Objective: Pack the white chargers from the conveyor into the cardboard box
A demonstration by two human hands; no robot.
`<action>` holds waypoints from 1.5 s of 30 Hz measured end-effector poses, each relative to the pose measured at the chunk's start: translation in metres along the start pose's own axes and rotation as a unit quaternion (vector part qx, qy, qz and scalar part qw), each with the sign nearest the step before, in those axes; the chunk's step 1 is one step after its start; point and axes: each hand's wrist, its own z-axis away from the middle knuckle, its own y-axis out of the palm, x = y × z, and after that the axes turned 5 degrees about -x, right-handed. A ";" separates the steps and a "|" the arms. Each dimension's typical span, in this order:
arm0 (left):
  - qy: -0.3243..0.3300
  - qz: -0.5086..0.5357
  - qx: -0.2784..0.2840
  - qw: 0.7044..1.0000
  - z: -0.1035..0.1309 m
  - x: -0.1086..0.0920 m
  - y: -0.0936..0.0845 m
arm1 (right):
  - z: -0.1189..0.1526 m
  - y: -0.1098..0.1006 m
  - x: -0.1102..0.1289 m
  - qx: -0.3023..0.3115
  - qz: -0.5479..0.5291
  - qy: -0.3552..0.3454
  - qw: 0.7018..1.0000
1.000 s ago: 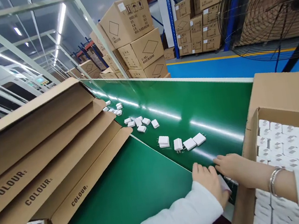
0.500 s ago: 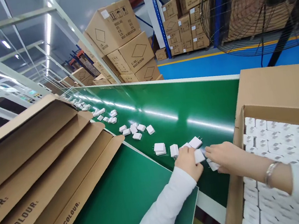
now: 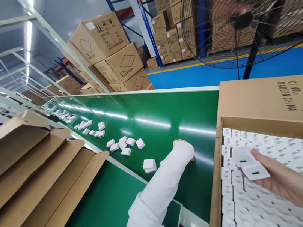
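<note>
My right hand (image 3: 270,177) is closed on a pair of white USB chargers (image 3: 250,165), held over the packed carton with their port ends showing. Below them, rows of white chargers fill the carton (image 3: 253,90). My left hand (image 3: 179,141) reaches down to the green conveyor belt (image 3: 150,106); the white sleeve hides most of it and its fingers. Just left of that sleeve lie two stacked chargers (image 3: 149,165), one partly on the other. A loose cluster of chargers (image 3: 122,144) is farther up the belt.
Nested open cartons (image 3: 65,187) stand at the left over a green side table (image 3: 103,208). More chargers (image 3: 63,116) trail along the far belt. Beyond the belt are stacked boxes (image 3: 117,63) and a large fan (image 3: 242,20).
My right hand has moved from the belt to over the carton, carrying two chargers. My left hand has stayed at the belt, now mostly behind its sleeve. The view has turned right.
</note>
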 end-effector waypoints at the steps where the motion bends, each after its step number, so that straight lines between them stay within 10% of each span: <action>1: -0.009 -0.023 0.009 1.000 -0.002 -0.003 0.003 | 0.005 0.003 0.002 0.022 -0.076 0.027 0.996; 9: 0.024 0.001 -0.034 0.999 0.018 0.002 0.010 | 0.027 0.020 0.011 0.031 -0.297 0.141 0.944; 12: 0.075 0.241 0.003 0.968 0.044 -0.003 0.023 | 0.029 0.021 0.006 0.042 -0.313 0.147 0.937; 13: 0.085 0.405 0.044 0.909 0.055 -0.006 0.029 | 0.031 0.022 0.005 0.060 -0.307 0.147 0.938; 17: 0.014 0.848 0.206 0.488 0.096 -0.025 0.049 | 0.037 0.031 0.006 0.128 -0.278 0.125 0.944; 19: -0.048 0.871 0.263 0.413 0.108 -0.032 0.049 | 0.039 0.032 0.006 0.131 -0.271 0.119 0.946; 23: -0.109 0.875 0.289 0.371 0.116 -0.035 0.040 | 0.039 0.032 0.003 0.124 -0.255 0.121 0.951; 28: -0.108 0.888 0.252 0.369 0.116 -0.038 0.038 | 0.042 0.025 0.005 0.119 -0.152 0.083 0.978; 31: -0.083 0.878 0.220 0.417 0.105 -0.048 0.031 | 0.035 -0.007 0.026 0.006 0.098 -0.046 0.994; 33: -0.008 0.839 0.202 0.505 0.088 -0.064 0.022 | 0.026 -0.045 0.050 -0.127 0.319 -0.190 0.920; 35: 0.091 0.771 0.187 0.601 0.065 -0.089 0.012 | 0.015 -0.088 0.076 -0.240 0.486 -0.301 0.785; 37: 0.182 0.678 0.134 0.699 0.037 -0.123 0.004 | 0.006 -0.126 0.098 -0.298 0.581 -0.312 0.690; 41: 0.347 0.315 -0.043 0.882 -0.009 -0.189 0.002 | -0.004 -0.169 0.112 -0.280 0.641 -0.306 0.646; 45: 0.415 0.026 -0.086 0.905 -0.030 -0.224 0.015 | -0.008 -0.175 0.099 -0.255 0.643 -0.332 0.642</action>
